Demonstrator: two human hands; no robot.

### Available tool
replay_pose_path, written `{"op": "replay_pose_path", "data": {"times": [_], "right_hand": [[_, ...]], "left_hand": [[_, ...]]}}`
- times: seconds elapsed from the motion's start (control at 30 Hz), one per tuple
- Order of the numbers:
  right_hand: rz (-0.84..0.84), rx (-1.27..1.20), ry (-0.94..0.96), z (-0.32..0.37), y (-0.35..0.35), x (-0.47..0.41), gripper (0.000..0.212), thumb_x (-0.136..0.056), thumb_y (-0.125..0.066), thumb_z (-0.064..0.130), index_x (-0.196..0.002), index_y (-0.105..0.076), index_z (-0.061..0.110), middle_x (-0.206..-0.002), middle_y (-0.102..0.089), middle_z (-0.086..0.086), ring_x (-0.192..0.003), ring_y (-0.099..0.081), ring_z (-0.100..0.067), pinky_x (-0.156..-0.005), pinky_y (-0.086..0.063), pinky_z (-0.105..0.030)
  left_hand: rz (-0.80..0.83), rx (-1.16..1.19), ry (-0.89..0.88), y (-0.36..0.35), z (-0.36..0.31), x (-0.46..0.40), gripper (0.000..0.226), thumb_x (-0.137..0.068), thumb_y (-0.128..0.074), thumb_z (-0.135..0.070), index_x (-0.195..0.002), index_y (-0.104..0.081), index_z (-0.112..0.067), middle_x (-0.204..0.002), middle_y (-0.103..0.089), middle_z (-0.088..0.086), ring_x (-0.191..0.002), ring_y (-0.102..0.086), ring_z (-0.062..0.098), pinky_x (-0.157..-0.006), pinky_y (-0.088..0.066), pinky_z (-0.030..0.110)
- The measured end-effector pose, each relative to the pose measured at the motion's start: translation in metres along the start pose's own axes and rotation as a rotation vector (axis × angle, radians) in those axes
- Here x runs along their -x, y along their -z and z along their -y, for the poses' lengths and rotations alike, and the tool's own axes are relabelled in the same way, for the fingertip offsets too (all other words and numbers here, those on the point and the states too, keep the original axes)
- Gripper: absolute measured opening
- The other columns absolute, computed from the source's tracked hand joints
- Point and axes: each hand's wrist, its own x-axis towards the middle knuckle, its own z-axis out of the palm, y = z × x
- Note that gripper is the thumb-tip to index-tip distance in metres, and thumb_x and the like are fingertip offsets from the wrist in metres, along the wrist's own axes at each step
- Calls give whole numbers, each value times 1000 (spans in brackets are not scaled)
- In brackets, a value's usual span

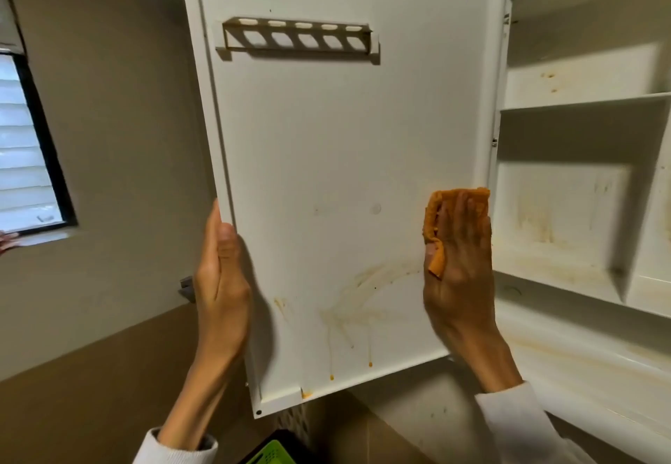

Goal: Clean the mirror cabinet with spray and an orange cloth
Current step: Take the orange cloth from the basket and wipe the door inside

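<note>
The left hand (221, 282) grips the free edge of the open door (345, 158), thumb on the inner face and fingers wrapped behind, holding it steady. Across the door's lower inner face a brownish smear (359, 303) arcs, with orange drips running toward the bottom edge. The right hand (459, 267) lies flat, fingers straight, pressing the orange cloth (435, 223) against the door near its hinge side. The smear sits below and to the left of the cloth, so the right hand is the nearer one and the wipe probably sweeps down-left. Farther right, the cabinet (581, 100) shelves show similar stains; no spray bottle is in view.
</note>
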Motion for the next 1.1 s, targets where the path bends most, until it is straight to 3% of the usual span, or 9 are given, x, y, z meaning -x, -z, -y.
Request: {"op": "replay_pose_path", "data": {"times": [0.1, 0.2, 0.27, 0.4, 0.57, 0.67, 0.83, 0.97, 1.1], "right_hand": [[-78, -121, -217, 30, -8, 1, 55, -108, -18, 31, -157, 8, 27, -166, 12, 5, -154, 6, -26, -123, -4, -54], [-113, -160, -349, 84, -22, 10, 57, -108, -20, 31, -157, 7, 26, -166, 11, 2, -154, 6, -27, -123, -2, -54], [-63, -164, -281, 123, -33, 27, 56, -107, -22, 34, -158, -3, 19, -167, 2, -7, -153, 0, -33, -123, -5, -56], [50, -180, -37, 200, -48, 55, 64, -103, -38, 33, -158, -10, 14, -166, -4, -11, -152, -10, -35, -122, -5, -56], [100, -109, 289, 164, -41, 61, 63, -97, -44, 27, -155, -22, 15, -163, -15, -11, -152, -15, -28, -124, -11, -49], [96, -8, 392, 114, -33, 59, 68, -96, -47, 24, -157, -18, 15, -162, -13, -9, -153, -10, -25, -123, -16, -48], [47, 36, 147, 28, -19, 74, 63, -105, -30, 24, -157, 5, 16, -165, 9, -5, -152, 0, -30, -118, -22, -61], [4, -33, -209, 24, -17, 87, 57, -108, -19, 28, -157, 6, 15, -165, 12, -7, -152, 6, -33, -122, -9, -58], [-133, -156, -526, 85, -34, 87, 57, -107, -27, 26, -156, 1, 19, -164, 1, -13, -153, 1, -35, -120, -11, -62]], "left_hand": [[-10, -13, 42, -1, 3, 5, 37, -105, -29, -50, -142, -32, -45, -119, -38, -61, -117, -30, -37, -91, -23, -12], [-26, 35, 96, 0, 6, 6, 65, -97, -29, -62, -152, -33, -28, -129, -40, -48, -118, -32, -35, -92, -24, -11], [-24, 86, 96, 1, 7, 6, 74, -93, -30, -66, -152, -35, -22, -141, -45, -31, -126, -37, -24, -100, -29, -3], [36, 219, 60, 4, 3, 7, 54, -107, -30, -39, -144, -46, -2, -134, -62, 10, -127, -56, 24, -106, -47, 31], [-10, 359, 19, 8, 15, 14, 47, -103, -45, -44, -143, -53, -21, -144, -54, 12, -135, -50, 30, -111, -41, 46], [-28, 319, 21, 10, 23, 14, 48, -99, -49, -50, -141, -54, -27, -144, -55, 6, -134, -51, 24, -110, -43, 39], [-10, 296, 75, 10, 36, 39, 51, -99, -46, -51, -140, -55, -22, -136, -63, -4, -127, -57, 12, -99, -49, 20], [-24, 262, 153, 12, 39, 46, 71, -95, -48, -62, -136, -56, -5, -122, -70, -2, -117, -64, 15, -94, -52, 21], [-9, 271, 206, 9, 35, 49, 42, -104, -36, -50, -117, -72, -34, -116, -72, -13, -113, -65, 5, -88, -52, 14]]}}
